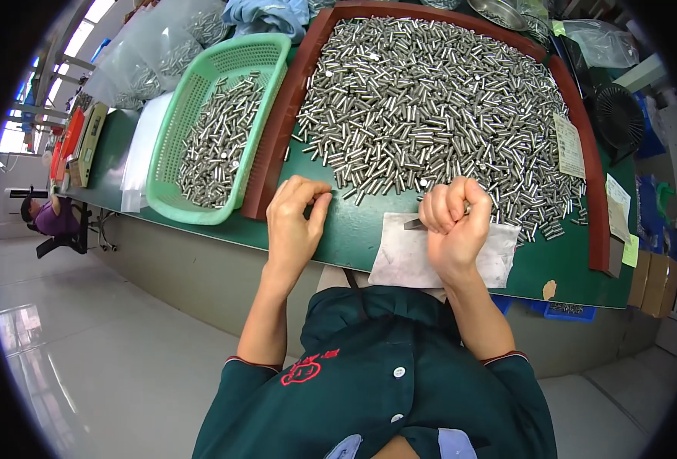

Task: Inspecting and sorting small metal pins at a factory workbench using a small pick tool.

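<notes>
A great spread of short metal pins [430, 99] covers the green tabletop [354, 229] ahead of me. My left hand [294, 218] is over the table's near edge, beside the red-brown border. Its fingers are curled, with the thumb and forefinger tips close together; whether a pin is between them I cannot make out. Closed in a fist, my right hand [458, 226] is above a white cloth [400, 256] at the near edge of the pins. From its left side pokes a narrow grey metal piece [413, 224], whose other end the fingers hide.
A green plastic basket [166, 164] with pins stands at left. Red-brown borders [276, 153] frame the spread. Paper slips [568, 145] and a black fan [618, 115] are at right. Blue bins [572, 312] sit below the table edge. A person [54, 218] sits far left.
</notes>
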`<state>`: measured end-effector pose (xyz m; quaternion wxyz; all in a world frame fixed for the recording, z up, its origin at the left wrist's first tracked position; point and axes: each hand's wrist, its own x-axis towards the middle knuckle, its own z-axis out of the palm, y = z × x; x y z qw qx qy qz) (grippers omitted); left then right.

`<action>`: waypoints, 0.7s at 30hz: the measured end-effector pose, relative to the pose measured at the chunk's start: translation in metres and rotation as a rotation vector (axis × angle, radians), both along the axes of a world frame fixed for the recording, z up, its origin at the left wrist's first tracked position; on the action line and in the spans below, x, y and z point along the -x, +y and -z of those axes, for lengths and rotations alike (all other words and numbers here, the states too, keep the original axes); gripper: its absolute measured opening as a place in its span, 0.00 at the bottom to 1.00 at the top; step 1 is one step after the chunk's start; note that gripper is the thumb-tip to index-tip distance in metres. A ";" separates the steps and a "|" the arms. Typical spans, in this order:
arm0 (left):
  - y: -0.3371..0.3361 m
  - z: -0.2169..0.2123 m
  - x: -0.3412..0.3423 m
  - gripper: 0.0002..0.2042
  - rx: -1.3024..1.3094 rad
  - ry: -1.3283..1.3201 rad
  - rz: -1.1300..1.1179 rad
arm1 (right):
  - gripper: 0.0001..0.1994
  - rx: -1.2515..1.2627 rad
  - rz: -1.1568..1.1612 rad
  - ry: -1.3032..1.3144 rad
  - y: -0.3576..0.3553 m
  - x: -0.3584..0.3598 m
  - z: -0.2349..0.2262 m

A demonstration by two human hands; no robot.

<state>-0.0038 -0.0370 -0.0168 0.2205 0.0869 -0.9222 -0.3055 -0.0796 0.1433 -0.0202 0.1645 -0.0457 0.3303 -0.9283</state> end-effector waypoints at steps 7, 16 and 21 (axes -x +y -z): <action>0.021 -0.005 0.010 0.05 0.085 0.028 0.140 | 0.17 0.000 0.070 -0.048 0.002 -0.006 0.002; 0.028 -0.013 0.004 0.10 0.131 0.007 0.122 | 0.16 0.005 -0.003 -0.033 0.003 -0.014 -0.001; 0.034 -0.025 0.000 0.05 0.037 0.064 0.184 | 0.16 -0.026 0.000 -0.009 0.003 -0.010 -0.006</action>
